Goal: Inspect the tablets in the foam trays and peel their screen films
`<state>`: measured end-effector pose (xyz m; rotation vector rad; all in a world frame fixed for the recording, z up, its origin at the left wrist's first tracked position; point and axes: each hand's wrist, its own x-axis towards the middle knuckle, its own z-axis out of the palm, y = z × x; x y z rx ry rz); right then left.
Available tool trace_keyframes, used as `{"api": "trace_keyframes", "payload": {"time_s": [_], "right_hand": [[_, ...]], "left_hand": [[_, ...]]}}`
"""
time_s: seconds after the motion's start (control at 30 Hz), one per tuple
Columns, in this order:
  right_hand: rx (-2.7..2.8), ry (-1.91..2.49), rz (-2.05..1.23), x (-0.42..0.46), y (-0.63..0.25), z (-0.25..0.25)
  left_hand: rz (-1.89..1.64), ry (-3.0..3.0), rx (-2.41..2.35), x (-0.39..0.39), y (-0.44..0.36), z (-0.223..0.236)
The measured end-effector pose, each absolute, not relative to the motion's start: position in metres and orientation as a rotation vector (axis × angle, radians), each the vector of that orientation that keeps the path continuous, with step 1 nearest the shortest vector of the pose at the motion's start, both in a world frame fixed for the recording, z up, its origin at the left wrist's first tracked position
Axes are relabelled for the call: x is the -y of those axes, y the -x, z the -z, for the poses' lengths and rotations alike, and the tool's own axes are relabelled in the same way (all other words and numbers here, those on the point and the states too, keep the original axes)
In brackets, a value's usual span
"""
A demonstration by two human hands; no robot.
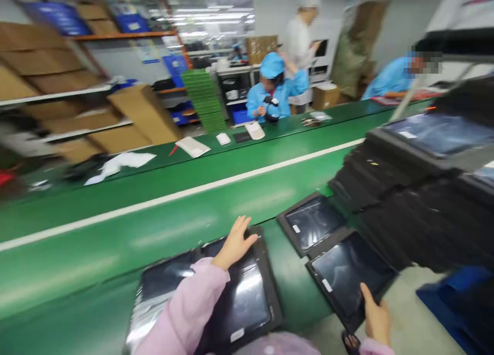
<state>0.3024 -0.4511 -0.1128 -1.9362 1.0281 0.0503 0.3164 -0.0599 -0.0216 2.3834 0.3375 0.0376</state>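
My left hand [234,243] rests with fingers spread on the top edge of a black tray holding a glossy screen [247,293], at the near edge of the green conveyor belt [162,216]. Another tray with a screen [164,280] lies just left of it. My right hand [375,318] grips the near corner of a third black tray with a screen [349,275], thumb on top. A fourth tray with a screen [312,221] lies behind it on the belt.
A tall stack of black trays [417,200] stands at the right, topped by a screen [443,134]. Across the belt, a person in blue [275,90] works; two more people stand behind. White packets [193,146] lie on the far ledge. Cardboard boxes [142,113] fill shelves at left.
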Motion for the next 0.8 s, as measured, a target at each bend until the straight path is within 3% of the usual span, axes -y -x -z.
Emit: {"api": "trace_keyframes", "payload": {"time_s": [0.13,0.27,0.33,0.57,0.8], "right_hand": [[-0.920,2.348,-0.257,0.472,-0.318,0.104],[-0.568,2.676,0.196,0.434,-0.344,0.076],[-0.160,2.670,0.240,0.382,-0.354,0.061],[1.284,2.176,-0.046,0.147,-0.324,0.045],[1.582,2.289,-0.046,0.082,-0.278,0.066]], "left_hand": [[-0.320,-2.190,-1.024,-0.030,-0.210,0.011],[-0.357,-2.016,-1.386,-0.060,-0.109,0.019],[-0.337,-1.931,-1.440,-0.056,-0.078,0.030],[-0.201,-1.707,-1.219,-0.036,-0.030,0.063],[0.141,-2.318,-0.682,-0.018,0.018,0.054]]}}
